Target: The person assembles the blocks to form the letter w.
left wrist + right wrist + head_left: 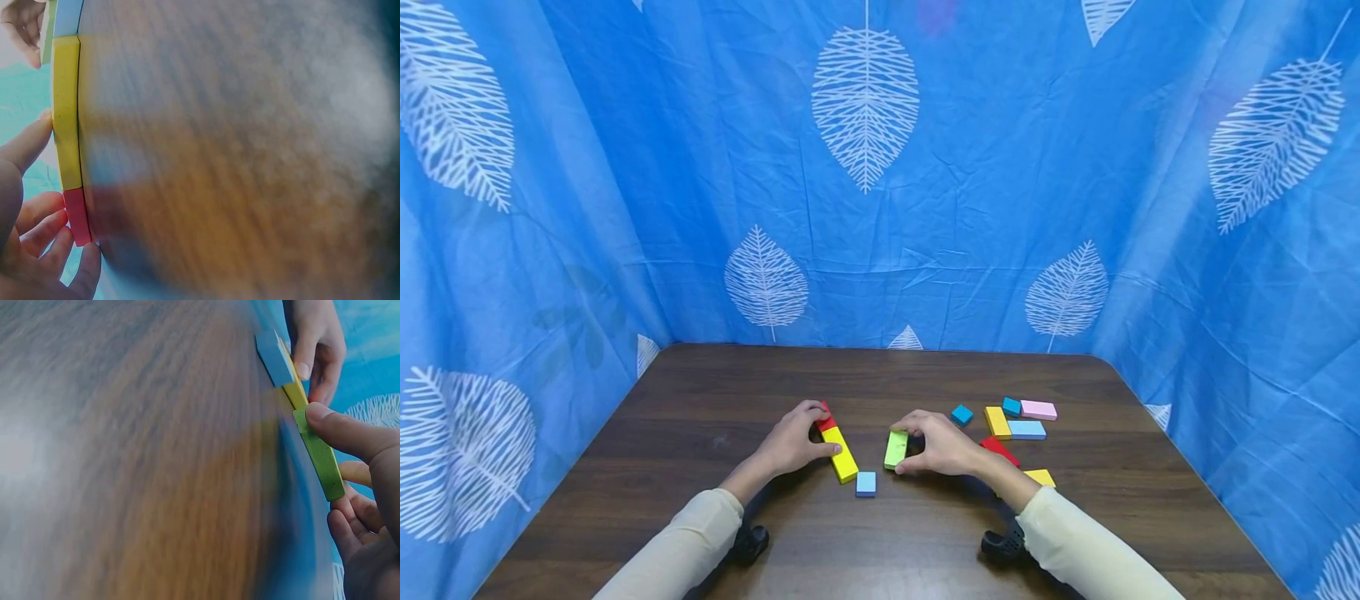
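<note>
My left hand is at a row of two blocks lying end to end. Its thumb touches the long yellow block, while the fingertips rest against the small red block at the far end. Near the yellow block's close end sits a small light blue block. Right of the row, my right hand pinches a light green block between the thumb at its near end and fingers at its far end. In the right wrist view the green block overlaps the yellow one behind it.
Right of the right hand lie loose blocks: a teal block, a second teal block, a pink block, a yellow-orange block, a blue block and a red block. Another yellow block is partly behind the right forearm.
</note>
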Motion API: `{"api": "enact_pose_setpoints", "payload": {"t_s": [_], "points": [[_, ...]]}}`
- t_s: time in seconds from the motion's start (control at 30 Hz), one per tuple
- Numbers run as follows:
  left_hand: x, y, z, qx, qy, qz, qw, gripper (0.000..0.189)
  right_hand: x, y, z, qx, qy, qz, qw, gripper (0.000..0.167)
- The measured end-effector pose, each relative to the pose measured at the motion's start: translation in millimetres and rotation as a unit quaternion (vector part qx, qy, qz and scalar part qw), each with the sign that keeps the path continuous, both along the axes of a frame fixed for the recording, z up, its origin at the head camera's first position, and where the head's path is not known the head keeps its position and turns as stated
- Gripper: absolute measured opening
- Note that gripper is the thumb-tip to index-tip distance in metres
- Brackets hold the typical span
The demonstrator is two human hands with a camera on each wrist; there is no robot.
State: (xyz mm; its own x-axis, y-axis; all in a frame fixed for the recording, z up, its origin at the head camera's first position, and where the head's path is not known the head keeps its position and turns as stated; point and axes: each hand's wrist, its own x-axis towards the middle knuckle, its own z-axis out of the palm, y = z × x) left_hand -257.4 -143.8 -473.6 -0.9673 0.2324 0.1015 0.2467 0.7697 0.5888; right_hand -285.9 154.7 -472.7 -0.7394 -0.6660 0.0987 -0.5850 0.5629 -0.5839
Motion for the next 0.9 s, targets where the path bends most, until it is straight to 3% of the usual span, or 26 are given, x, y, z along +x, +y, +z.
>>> {"api": "enact_pose_setpoints", "payload": {"t_s": [0.37, 0.9], "points": [[-1.4, 0.1, -1.4, -0.003, -0.002, 0.001, 1.0, 0.06, 0.4, -17, -5.7, 0.01, 0.008, 0.015, 0.9998, 0.064], [-1.8, 0.1, -0.4, -0.002, -0.001, -0.002, 1.0, 0.059, 1.6, -14, -6.0, 0.025, 0.0, 0.031, 0.9992, 0.066]]}}
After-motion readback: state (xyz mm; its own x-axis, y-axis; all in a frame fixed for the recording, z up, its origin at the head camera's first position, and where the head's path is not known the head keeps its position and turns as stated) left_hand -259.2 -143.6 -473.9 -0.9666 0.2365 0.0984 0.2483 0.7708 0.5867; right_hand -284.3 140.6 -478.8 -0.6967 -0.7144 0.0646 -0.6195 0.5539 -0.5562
